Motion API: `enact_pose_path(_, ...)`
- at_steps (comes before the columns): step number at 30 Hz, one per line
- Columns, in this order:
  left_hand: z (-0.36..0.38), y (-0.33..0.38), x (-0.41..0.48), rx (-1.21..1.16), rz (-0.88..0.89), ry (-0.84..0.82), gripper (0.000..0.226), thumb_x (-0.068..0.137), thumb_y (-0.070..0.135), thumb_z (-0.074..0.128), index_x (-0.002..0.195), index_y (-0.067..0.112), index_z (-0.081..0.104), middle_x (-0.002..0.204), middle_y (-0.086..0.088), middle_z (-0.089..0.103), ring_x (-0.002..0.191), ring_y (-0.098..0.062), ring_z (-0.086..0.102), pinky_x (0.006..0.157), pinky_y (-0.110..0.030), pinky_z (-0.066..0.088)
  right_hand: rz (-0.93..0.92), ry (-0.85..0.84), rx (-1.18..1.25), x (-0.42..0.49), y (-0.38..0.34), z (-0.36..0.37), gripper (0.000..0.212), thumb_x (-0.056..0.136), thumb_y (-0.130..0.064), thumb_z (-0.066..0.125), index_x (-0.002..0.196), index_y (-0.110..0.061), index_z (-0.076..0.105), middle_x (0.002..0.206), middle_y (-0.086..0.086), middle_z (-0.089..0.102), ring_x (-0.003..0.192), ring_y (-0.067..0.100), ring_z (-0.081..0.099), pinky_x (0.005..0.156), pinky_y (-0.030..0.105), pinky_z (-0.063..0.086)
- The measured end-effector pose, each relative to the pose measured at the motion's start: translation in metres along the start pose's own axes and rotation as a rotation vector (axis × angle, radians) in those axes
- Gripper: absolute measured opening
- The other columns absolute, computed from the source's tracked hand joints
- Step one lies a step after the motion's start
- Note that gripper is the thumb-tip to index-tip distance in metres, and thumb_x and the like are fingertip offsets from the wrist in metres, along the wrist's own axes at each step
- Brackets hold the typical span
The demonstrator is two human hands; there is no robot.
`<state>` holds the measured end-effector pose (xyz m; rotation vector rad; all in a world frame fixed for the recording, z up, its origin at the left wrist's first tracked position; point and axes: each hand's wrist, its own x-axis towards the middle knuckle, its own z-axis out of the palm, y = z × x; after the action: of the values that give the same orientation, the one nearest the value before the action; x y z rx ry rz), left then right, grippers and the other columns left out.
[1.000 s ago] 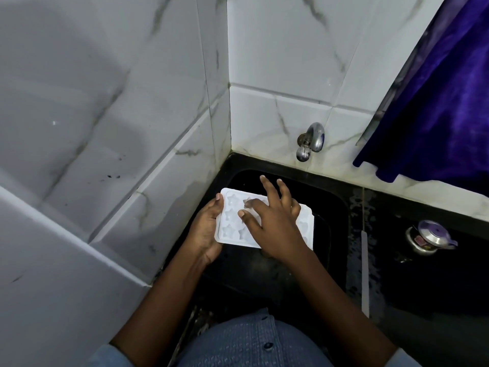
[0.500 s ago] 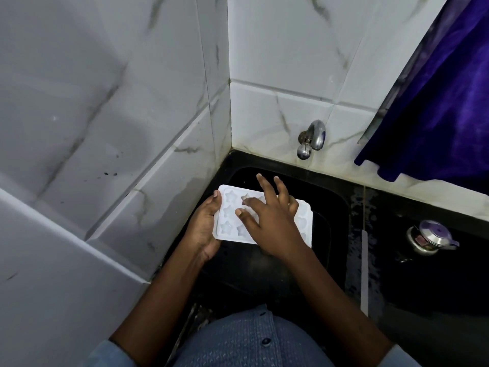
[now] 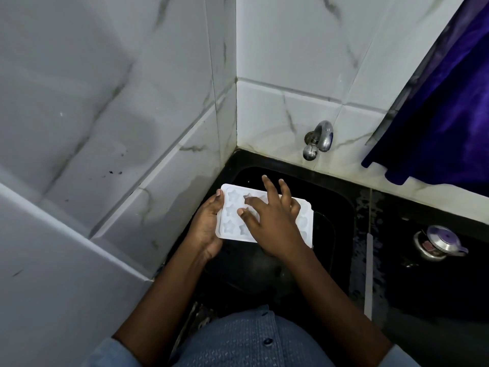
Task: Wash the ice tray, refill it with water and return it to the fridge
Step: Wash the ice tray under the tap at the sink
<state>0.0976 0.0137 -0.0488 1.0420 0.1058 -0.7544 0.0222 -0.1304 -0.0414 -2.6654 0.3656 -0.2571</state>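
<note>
The ice tray [image 3: 230,217] is hovering over the black sink [image 3: 337,205], held level in the sink's 10 o'clock corner, right up near the tiled wall [image 3: 111,107]. The left hand [image 3: 207,227] is gripping the tray's short edge at 9 o'clock, with the thumb lying along the rim on top and the palm cupping underneath. How the rest of that hand is curling below, I cannot tell.

The right hand [image 3: 275,225] is lying across the top of the tray. Its fingers [image 3: 267,187] are spread and released, grasping nothing, and they are resting over the star-shaped cavities while two fingertips are reaching past the far rim toward 12 o'clock. One fingertip is dipping into a cavity near the tray's middle. The hand is covering most of the tray's right half, so only the left columns of stars are showing clearly.

From the tray, the steel tap [image 3: 318,139] is sticking out of the wall at 1 o'clock, well apart from the tray, and no water is showing under it. Out at 3 o'clock a small lidded steel pot [image 3: 439,243] is sitting on the wet black desk [image 3: 423,300]. A purple cloth [image 3: 436,123] is hanging at 2 o'clock, and a blue shirt [image 3: 251,343] is filling the view at 6 o'clock.
</note>
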Motion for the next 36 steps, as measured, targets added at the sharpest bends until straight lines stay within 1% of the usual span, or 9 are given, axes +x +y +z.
enact_pose_path(5, -0.001, -0.003, 0.000, 0.021, 0.019, 0.021, 0.056, 0.107, 0.049, 0.048, 0.137, 0.005, 0.066, 0.133, -0.024, 0.070, 0.122, -0.041, 0.069, 0.107, -0.058, 0.053, -0.064, 0.097, 0.106, 0.001, -0.008, -0.002, 0.042, 0.100, -0.064, 0.045, 0.122, -0.035, 0.066, 0.172, -0.006, 0.019, 0.158, 0.023, 0.001, 0.118, 0.052, 0.013)
enact_pose_path(7, 0.002, -0.003, 0.001, 0.025, 0.038, 0.036, 0.050, 0.107, 0.047, 0.049, 0.130, 0.007, 0.069, 0.129, -0.025, 0.072, 0.115, -0.039, 0.072, 0.102, -0.055, 0.055, -0.090, 0.019, 0.055, 0.003, -0.012, -0.002, 0.056, 0.096, -0.072, 0.035, 0.132, -0.040, 0.062, 0.174, -0.006, 0.010, 0.159, 0.024, -0.006, 0.118, 0.054, 0.012)
enact_pose_path(10, 0.003, -0.004, 0.003, 0.018, 0.034, 0.052, 0.050, 0.108, 0.047, 0.050, 0.132, 0.007, 0.068, 0.129, -0.025, 0.072, 0.123, -0.043, 0.068, 0.110, -0.059, 0.050, -0.098, -0.077, -0.008, 0.005, -0.014, 0.001, 0.073, 0.091, -0.080, 0.024, 0.146, -0.043, 0.052, 0.175, -0.006, -0.001, 0.159, 0.025, -0.014, 0.119, 0.055, 0.011)
enact_pose_path(15, 0.003, -0.007, 0.005, 0.031, 0.039, 0.045, 0.046, 0.108, 0.046, 0.051, 0.127, 0.010, 0.072, 0.127, -0.024, 0.073, 0.114, -0.039, 0.072, 0.106, -0.058, 0.051, -0.127, 0.092, -0.009, 0.005, -0.013, 0.001, 0.057, 0.098, -0.070, 0.036, 0.131, -0.036, 0.067, 0.174, -0.003, 0.015, 0.159, 0.029, 0.001, 0.116, 0.054, 0.017)
enact_pose_path(19, 0.003, -0.007, 0.008, 0.051, 0.062, 0.076, 0.046, 0.108, 0.045, 0.051, 0.128, 0.009, 0.071, 0.125, -0.023, 0.074, 0.116, -0.041, 0.072, 0.109, -0.062, 0.050, -0.127, -0.006, -0.067, 0.008, -0.012, 0.000, 0.064, 0.096, -0.074, 0.029, 0.137, -0.039, 0.063, 0.175, -0.002, 0.006, 0.159, 0.029, -0.009, 0.118, 0.053, 0.011)
enact_pose_path(23, 0.004, -0.008, 0.008, 0.050, 0.046, 0.067, 0.047, 0.108, 0.046, 0.051, 0.129, 0.008, 0.070, 0.127, -0.024, 0.073, 0.122, -0.044, 0.067, 0.110, -0.064, 0.049, -0.125, 0.139, -0.014, 0.005, -0.013, 0.001, 0.052, 0.099, -0.065, 0.038, 0.123, -0.034, 0.073, 0.172, -0.002, 0.023, 0.159, 0.030, 0.007, 0.115, 0.054, 0.018)
enact_pose_path(26, 0.004, -0.009, 0.009, 0.038, 0.055, 0.068, 0.046, 0.109, 0.043, 0.050, 0.130, 0.008, 0.069, 0.129, -0.026, 0.071, 0.118, -0.043, 0.069, 0.109, -0.061, 0.050, -0.106, 0.044, -0.059, 0.007, -0.012, 0.001, 0.053, 0.099, -0.067, 0.037, 0.132, -0.039, 0.067, 0.173, 0.000, 0.017, 0.159, 0.033, 0.003, 0.116, 0.055, 0.017)
enact_pose_path(31, 0.005, -0.008, 0.005, 0.042, 0.038, 0.046, 0.045, 0.109, 0.045, 0.050, 0.126, 0.009, 0.072, 0.125, -0.024, 0.074, 0.110, -0.038, 0.073, 0.105, -0.059, 0.052, -0.149, 0.181, -0.041, 0.005, -0.009, 0.004, 0.038, 0.099, -0.053, 0.050, 0.119, -0.032, 0.074, 0.169, 0.002, 0.029, 0.157, 0.034, 0.015, 0.111, 0.056, 0.023)
enact_pose_path(36, 0.004, -0.007, 0.004, 0.044, 0.039, 0.026, 0.051, 0.107, 0.046, 0.051, 0.134, 0.005, 0.067, 0.128, -0.026, 0.072, 0.112, -0.037, 0.074, 0.104, -0.053, 0.055, -0.156, 0.091, -0.094, 0.005, -0.008, 0.006, 0.038, 0.098, -0.052, 0.051, 0.128, -0.036, 0.068, 0.172, 0.003, 0.022, 0.158, 0.037, 0.009, 0.113, 0.058, 0.021)
